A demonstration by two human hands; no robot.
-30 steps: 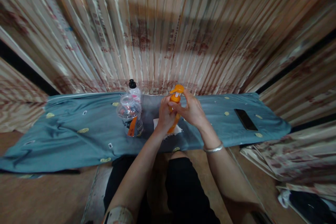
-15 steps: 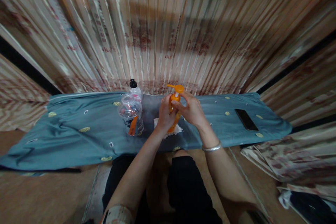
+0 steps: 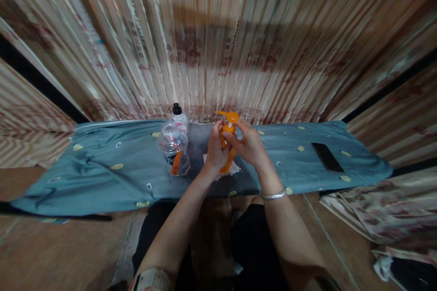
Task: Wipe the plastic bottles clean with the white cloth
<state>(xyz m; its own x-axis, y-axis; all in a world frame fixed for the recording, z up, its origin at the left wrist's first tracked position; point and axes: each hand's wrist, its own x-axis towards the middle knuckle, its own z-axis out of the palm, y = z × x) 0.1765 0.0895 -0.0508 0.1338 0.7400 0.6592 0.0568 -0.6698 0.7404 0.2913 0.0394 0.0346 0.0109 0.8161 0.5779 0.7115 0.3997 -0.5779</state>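
Note:
An orange pump bottle (image 3: pixel 228 164) stands upright with its pump head (image 3: pixel 232 117) raised and the spout pointing left. My left hand (image 3: pixel 216 152) is wrapped around the bottle's body from the left. On the other side, my right hand (image 3: pixel 251 143) closes on the bottle near its neck, thumb across the front and fingers behind the pump head, partly hidden. Beneath the bottle lies a white cloth or tissue (image 3: pixel 235 169) with a frayed edge. Left of my hands are a clear plastic cup (image 3: pixel 172 145) with an orange label and a clear bottle (image 3: pixel 180 122) with a black cap.
A blue-green patterned cloth (image 3: pixel 102 182) covers the long narrow table. A black phone (image 3: pixel 327 157) lies flat toward its right end. Pleated curtains (image 3: pixel 218 54) hang close behind the table. A dark bundle (image 3: pixel 411 273) rests on the floor at lower right.
The view has shifted slightly, so table and objects appear a little further right. Both hands keep hold of the pump bottle with nearly the same grip. My right knee has moved right.

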